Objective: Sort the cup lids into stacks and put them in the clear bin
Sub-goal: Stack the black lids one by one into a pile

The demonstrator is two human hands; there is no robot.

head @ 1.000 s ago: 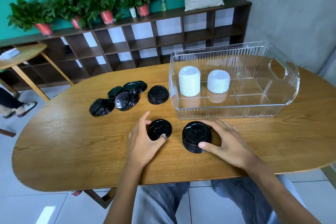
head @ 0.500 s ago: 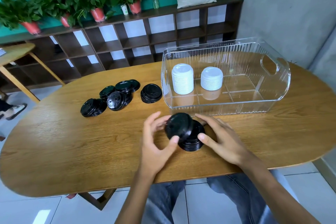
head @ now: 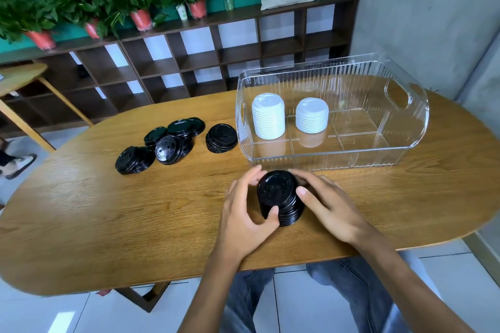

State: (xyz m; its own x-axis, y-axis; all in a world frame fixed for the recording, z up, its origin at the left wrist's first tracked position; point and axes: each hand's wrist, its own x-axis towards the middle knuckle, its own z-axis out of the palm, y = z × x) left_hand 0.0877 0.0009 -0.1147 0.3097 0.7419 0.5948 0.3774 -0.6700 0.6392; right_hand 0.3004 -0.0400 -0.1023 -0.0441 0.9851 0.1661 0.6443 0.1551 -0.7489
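Two hands close in on one stack of black plastic cup lids (head: 280,199), right at the near edge of the oval wooden bench (head: 135,224). Left hand (head: 244,217) is on the stack's left side, thumb pressed against its near face, fingers curled round the far rim: it is gripping the lids. Right hand (head: 326,204) comes from the other side, thumb against the right edge, fingers wrapped behind, so the stack sits squeezed between both palms. The top lid looks slightly tilted against the ones below. Just beyond the stack, nearly touching the fingertips, stands the clear ribbed plastic bin (head: 400,130) with a cut-out handle at each end. Inside it, in the left compartments, sit two neat piles of white lids: a taller white lid stack (head: 268,116) at the far left and a shorter white lid stack (head: 311,115) just beside it, apart from each other. Over to the left on the bench, well clear of the hands, a small black lid pile (head: 221,138) sits close to the bin's left wall, and further left a loose cluster of black lids (head: 159,144) lies overlapping, some tipped on others.
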